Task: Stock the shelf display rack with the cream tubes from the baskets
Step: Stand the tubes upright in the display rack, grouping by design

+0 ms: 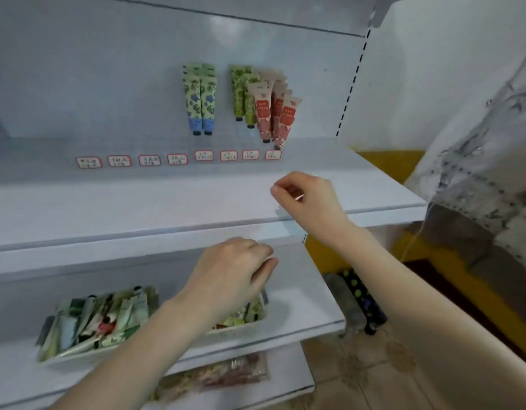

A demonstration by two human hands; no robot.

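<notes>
We judged the seven-o'clock cream tubes (102,321) light and squashy, best pinched at the crimp; our left hand (235,270) and right hand (309,196) were curled, contents unclear.

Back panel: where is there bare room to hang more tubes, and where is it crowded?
Bare: the panel left of the blue-flowered tubes, above the four left labels; also the narrow gap between those and the green tubes. Crowded: at the right, red tubes overlap the green ones.

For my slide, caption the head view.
Left hand over a tube basket, right hand raised below tubes hanging on the rack.
</notes>
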